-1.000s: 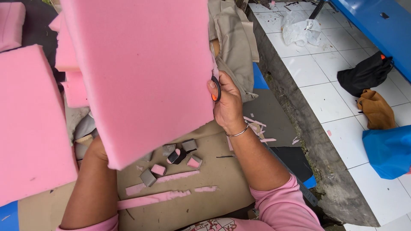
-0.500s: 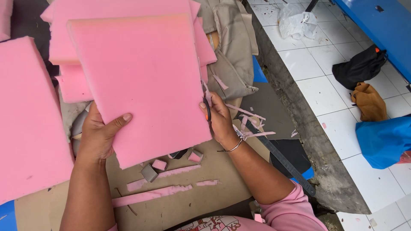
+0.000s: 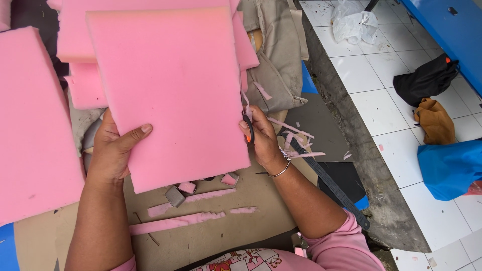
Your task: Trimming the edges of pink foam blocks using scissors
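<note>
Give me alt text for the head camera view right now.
A person's left hand grips the left edge of a pink foam sheet while the right hand works scissors at its right edge. Pink foam strips lie on the brown cardboard below.

The pink foam sheet (image 3: 170, 95) has come down from in front of the camera and now lies flatter. The left hand (image 3: 113, 150) has shifted onto its left edge, thumb on top.
</note>
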